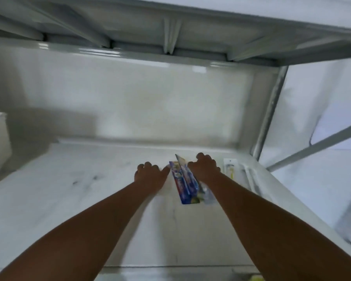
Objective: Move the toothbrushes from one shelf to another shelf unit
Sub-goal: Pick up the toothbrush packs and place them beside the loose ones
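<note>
While both arms reached into the white shelf [89,189], my right hand [205,167] gripped the blue toothbrush packs [183,183], held tilted above the shelf; left hand [150,175] had fingers curled, thumb touching the packs, grasp unclear; another packaged toothbrush [230,169] lay just right

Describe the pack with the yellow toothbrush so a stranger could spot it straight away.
Start at the white shelf board and go to its far right corner, beside the grey metal upright post. The white-carded pack with the yellow toothbrush lies flat there, just right of the right hand. Unlike the blue toothbrush packs between the hands, it is pale with a yellow handle.
</note>
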Demonstrator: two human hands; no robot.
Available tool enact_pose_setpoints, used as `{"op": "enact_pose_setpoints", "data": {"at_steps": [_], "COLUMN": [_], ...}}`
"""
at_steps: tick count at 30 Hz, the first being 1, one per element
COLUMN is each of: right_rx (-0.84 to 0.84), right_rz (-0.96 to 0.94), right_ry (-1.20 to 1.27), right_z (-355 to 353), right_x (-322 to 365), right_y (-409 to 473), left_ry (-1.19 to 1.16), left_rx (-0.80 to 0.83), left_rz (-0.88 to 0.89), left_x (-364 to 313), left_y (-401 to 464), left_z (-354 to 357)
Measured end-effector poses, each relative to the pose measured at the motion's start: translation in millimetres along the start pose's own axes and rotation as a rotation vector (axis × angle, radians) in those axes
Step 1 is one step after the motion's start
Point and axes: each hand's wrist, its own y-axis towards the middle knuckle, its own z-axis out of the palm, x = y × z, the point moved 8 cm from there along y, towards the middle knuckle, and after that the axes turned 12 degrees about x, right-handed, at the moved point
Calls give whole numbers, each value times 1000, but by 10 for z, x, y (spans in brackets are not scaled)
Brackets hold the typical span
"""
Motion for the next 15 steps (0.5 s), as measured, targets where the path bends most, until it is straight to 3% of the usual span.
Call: {"op": "enact_pose_setpoints", "data": {"at_steps": [5, 8, 15], "right_rx": [42, 45, 58], "right_rz": [200, 174, 86], "right_ry": [27, -23, 110], "right_z": [145, 176, 234], "right_x": [-480, -509, -436], "right_y": [84, 101, 108], "left_ry": [142, 122, 100], "left_rx": [72, 45, 65], "left_rz": [24, 24, -90], "left_x": [-310, -387, -467], "left_y": [51, 98, 193], "left_z": [411, 513, 563]}}
